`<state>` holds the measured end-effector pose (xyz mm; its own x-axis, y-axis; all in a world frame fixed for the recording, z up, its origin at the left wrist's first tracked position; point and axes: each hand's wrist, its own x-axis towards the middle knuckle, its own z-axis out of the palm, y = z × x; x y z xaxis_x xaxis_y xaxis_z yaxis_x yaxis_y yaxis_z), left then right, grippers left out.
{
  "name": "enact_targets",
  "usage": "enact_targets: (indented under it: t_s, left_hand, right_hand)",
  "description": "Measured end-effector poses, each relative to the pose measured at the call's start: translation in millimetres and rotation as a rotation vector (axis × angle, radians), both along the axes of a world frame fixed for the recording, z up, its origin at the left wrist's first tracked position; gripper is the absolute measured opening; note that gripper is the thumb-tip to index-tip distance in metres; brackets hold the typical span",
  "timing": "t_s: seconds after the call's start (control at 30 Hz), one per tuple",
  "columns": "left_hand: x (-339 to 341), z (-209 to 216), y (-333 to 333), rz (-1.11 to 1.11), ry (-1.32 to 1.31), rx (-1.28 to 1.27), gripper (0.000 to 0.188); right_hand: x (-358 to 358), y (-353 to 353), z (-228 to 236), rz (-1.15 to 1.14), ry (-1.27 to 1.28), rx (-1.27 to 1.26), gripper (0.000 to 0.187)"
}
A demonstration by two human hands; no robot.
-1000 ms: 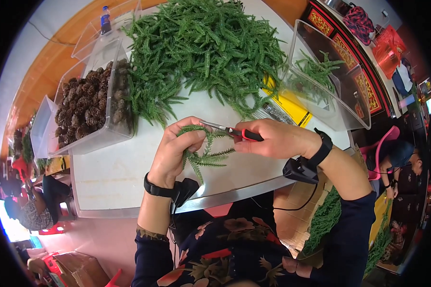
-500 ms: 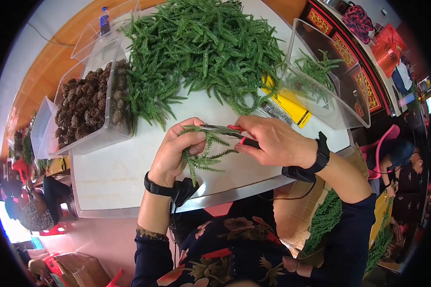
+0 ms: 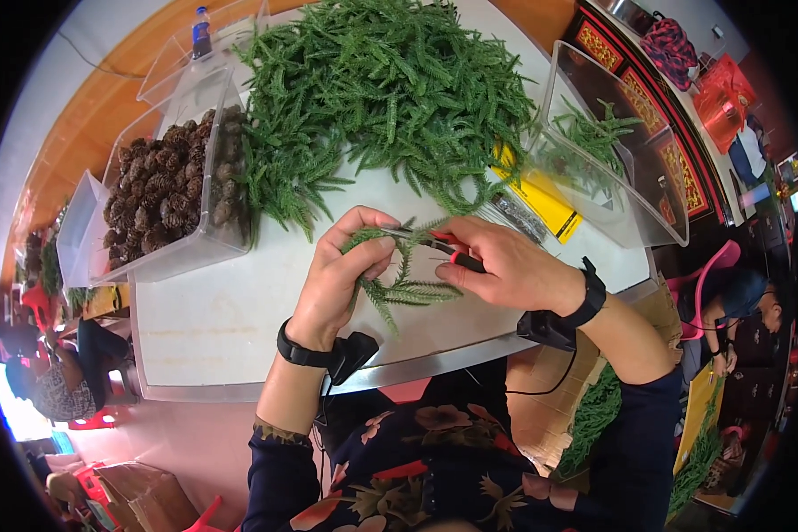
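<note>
In front of me, over the near part of the white table [image 3: 213, 310], my left hand [image 3: 335, 270] pinches a green artificial pine sprig [image 3: 399, 294] between thumb and fingers. Its needled twigs hang down and toward the right. My right hand [image 3: 519, 266] is closed round pliers with red-and-black handles [image 3: 466, 260]. Their slim metal jaws reach left to the sprig, close to my left fingertips. Whether the jaws grip the stem is too small to tell.
Beyond my hands lies a big heap of green sprigs [image 3: 390, 89]. A clear bin of pine cones [image 3: 230, 235] stands left; another clear bin [image 3: 634, 235] with a few sprigs stands right. Beside it lie a yellow packet [image 3: 545, 202] and thin wires [image 3: 512, 217]. Other people sit at both sides.
Both hands have shifted slightly, the left one a little to the right. The sprig has turned, its twigs now pointing more to the right. The pliers stay in my right hand.
</note>
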<state>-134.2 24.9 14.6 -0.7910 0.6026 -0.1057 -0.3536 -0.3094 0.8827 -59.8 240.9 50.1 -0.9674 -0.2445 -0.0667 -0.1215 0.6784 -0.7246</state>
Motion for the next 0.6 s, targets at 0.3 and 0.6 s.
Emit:
enact_targets:
  t_s: [0.3,0.6]
  left_hand:
    - [-1.4,1.0,-1.8,0.087,0.051,-0.107,0.023]
    - [-0.7,1.0,-0.2,0.077,0.027,-0.026,0.028]
  right_hand:
    - [-1.8,7.2,-0.1,-0.043,0.251,0.189,0.039]
    - [-3.0,1.1,-5.9,-0.007,0.218,0.093,0.037]
